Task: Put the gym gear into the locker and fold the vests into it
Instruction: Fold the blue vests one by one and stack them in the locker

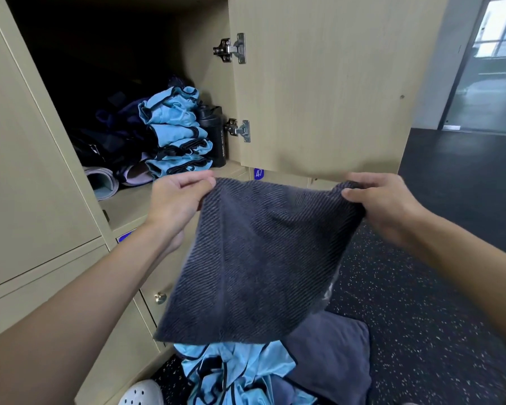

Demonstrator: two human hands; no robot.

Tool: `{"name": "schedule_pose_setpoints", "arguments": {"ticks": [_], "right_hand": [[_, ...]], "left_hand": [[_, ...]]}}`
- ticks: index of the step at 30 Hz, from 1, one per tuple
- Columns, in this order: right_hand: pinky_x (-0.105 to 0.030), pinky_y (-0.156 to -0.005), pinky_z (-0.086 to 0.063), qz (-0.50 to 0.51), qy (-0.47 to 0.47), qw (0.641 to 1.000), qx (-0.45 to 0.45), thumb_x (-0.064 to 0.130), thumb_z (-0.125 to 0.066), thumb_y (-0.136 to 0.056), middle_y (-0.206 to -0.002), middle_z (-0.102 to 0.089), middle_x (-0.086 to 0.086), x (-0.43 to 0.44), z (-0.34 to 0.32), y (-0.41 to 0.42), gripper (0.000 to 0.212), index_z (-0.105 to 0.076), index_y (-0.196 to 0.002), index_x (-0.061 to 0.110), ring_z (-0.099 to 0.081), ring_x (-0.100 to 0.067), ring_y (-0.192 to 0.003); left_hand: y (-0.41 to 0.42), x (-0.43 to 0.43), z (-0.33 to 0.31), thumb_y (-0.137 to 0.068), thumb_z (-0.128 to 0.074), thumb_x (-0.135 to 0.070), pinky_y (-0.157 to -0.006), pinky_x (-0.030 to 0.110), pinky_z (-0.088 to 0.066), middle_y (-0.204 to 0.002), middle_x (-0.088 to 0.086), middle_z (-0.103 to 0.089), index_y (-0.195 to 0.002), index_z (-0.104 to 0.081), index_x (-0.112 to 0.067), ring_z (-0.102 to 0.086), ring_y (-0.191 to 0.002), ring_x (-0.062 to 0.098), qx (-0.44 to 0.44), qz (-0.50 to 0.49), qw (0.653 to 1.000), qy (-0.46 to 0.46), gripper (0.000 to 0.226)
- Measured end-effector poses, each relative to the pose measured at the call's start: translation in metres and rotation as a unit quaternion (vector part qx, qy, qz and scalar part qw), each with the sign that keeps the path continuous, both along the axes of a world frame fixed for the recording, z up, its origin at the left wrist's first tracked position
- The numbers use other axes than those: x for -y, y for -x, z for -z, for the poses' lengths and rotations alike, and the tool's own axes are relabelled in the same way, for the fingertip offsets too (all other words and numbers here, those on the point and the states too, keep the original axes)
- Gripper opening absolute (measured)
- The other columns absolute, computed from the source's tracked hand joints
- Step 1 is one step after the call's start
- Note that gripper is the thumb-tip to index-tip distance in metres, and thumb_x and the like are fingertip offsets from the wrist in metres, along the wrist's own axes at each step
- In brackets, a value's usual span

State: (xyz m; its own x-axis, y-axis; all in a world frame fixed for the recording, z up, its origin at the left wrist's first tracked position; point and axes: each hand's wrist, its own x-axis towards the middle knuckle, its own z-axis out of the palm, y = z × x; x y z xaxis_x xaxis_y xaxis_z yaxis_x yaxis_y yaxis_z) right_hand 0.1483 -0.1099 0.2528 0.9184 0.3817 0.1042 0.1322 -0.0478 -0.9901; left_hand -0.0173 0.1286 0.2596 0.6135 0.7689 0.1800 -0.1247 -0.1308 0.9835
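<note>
A dark grey ribbed towel [257, 258] hangs spread between my hands in front of the open locker [135, 206]. My left hand [176, 200] pinches its top left corner and my right hand [389, 206] pinches the top right corner. Inside the locker a stack of folded light-blue vests [176, 133] stands beside a black sport bottle [214, 135]. Dark gear [111, 135] and a rolled mat [101, 179] lie to the left of the stack. On the floor below the towel lies a heap of unfolded light-blue vests [234, 375].
The locker door [327, 83] stands open to the right, just above my right hand. A dark blue cloth [333, 355] lies on the speckled black floor [421, 317] next to the vests. A white clog [142, 394] shows at the bottom. Shut locker doors surround the open one.
</note>
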Motion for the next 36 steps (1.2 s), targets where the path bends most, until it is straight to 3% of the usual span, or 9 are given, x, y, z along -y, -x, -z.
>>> {"name": "schedule_pose_setpoints", "arguments": {"ticks": [4,7,13,18,23,26,30,34,36], "right_hand": [[-0.035,-0.081,-0.051,0.069,0.001,0.997,-0.025,-0.007,-0.062,-0.090,-0.104,-0.065,-0.017,0.011,0.006,-0.013,0.018,-0.070,-0.092,0.010,-0.062,-0.029,-0.097],[-0.034,-0.067,-0.046,0.071,-0.013,0.996,-0.044,-0.006,-0.058,-0.093,-0.097,-0.062,-0.016,0.018,0.010,-0.018,0.017,-0.067,-0.094,0.008,-0.059,-0.026,-0.085],[-0.034,-0.079,-0.052,0.022,-0.035,0.997,-0.068,-0.003,-0.064,-0.090,-0.095,-0.065,-0.016,0.020,0.005,-0.015,0.013,-0.069,-0.101,0.001,-0.062,-0.023,-0.087],[-0.029,-0.070,-0.048,0.044,0.000,0.999,-0.014,-0.007,-0.061,-0.090,-0.094,-0.065,-0.013,0.024,0.009,-0.019,0.019,-0.068,-0.088,0.011,-0.060,-0.022,-0.083],[-0.027,-0.068,-0.049,0.103,0.050,0.993,0.031,-0.019,-0.046,-0.087,-0.100,-0.068,-0.014,0.028,0.016,-0.023,0.045,-0.068,-0.080,0.021,-0.062,-0.025,-0.087],[-0.029,-0.071,-0.047,0.042,0.067,0.997,0.016,-0.020,-0.039,-0.086,-0.098,-0.067,-0.012,0.023,0.008,-0.012,0.048,-0.071,-0.087,0.016,-0.060,-0.027,-0.094],[-0.028,-0.083,-0.046,-0.083,0.060,0.995,-0.014,-0.008,-0.055,-0.090,-0.112,-0.066,-0.012,0.002,-0.001,0.018,0.030,-0.069,-0.113,0.007,-0.060,-0.023,-0.105],[-0.026,-0.096,-0.050,-0.162,0.081,0.983,0.041,0.021,-0.075,-0.085,-0.116,-0.071,-0.003,-0.018,0.000,0.041,0.044,-0.065,-0.126,0.009,-0.066,-0.012,-0.106],[-0.028,-0.094,-0.054,-0.204,0.070,0.976,0.036,0.020,-0.074,-0.086,-0.110,-0.074,-0.004,-0.024,0.002,0.050,0.035,-0.069,-0.119,0.009,-0.071,-0.015,-0.102]], "left_hand": [[0.006,-0.018,0.004,-0.088,-0.069,0.001,-0.087,0.026,-0.056,-0.097,0.008,-0.075,-0.097,-0.075,-0.010,-0.068,-0.087,0.013,-0.006,-0.041,0.999,-0.021,0.015],[0.007,-0.025,0.007,-0.091,-0.062,0.006,-0.086,0.025,-0.055,-0.100,0.011,-0.074,-0.096,-0.074,-0.015,-0.067,-0.088,0.014,-0.015,-0.043,0.998,-0.034,0.025],[0.003,-0.027,0.008,-0.094,-0.048,0.015,-0.100,0.024,-0.050,-0.122,0.008,-0.068,-0.130,-0.062,-0.005,-0.064,-0.115,0.014,0.002,0.006,1.000,-0.020,0.044],[0.005,-0.026,0.008,-0.094,-0.044,0.017,-0.083,0.012,-0.052,-0.110,-0.003,-0.071,-0.127,-0.065,-0.011,-0.068,-0.100,0.005,0.004,0.001,0.999,-0.039,0.048],[0.007,-0.022,0.010,-0.095,-0.041,0.016,-0.094,0.013,-0.049,-0.131,0.001,-0.065,-0.130,-0.063,-0.013,-0.061,-0.119,0.007,-0.026,0.008,0.997,-0.074,0.051],[0.007,-0.005,0.006,-0.097,-0.042,0.013,-0.101,0.018,-0.047,-0.130,-0.002,-0.065,-0.132,-0.063,-0.015,-0.061,-0.117,0.006,-0.034,0.038,0.991,-0.127,0.049],[0.006,0.031,0.002,-0.098,-0.045,0.011,-0.082,0.002,-0.045,-0.120,-0.014,-0.065,-0.128,-0.064,-0.020,-0.064,-0.094,-0.008,-0.032,0.094,0.966,-0.238,0.048],[0.002,0.056,0.003,-0.097,-0.046,0.011,-0.104,0.014,-0.043,-0.131,-0.013,-0.063,-0.125,-0.065,-0.027,-0.057,-0.121,-0.005,-0.024,0.167,0.943,-0.287,0.050],[0.003,0.065,0.003,-0.096,-0.045,0.014,-0.109,0.015,-0.039,-0.126,-0.018,-0.063,-0.122,-0.065,-0.029,-0.054,-0.123,-0.008,-0.019,0.203,0.933,-0.296,0.054]]}}
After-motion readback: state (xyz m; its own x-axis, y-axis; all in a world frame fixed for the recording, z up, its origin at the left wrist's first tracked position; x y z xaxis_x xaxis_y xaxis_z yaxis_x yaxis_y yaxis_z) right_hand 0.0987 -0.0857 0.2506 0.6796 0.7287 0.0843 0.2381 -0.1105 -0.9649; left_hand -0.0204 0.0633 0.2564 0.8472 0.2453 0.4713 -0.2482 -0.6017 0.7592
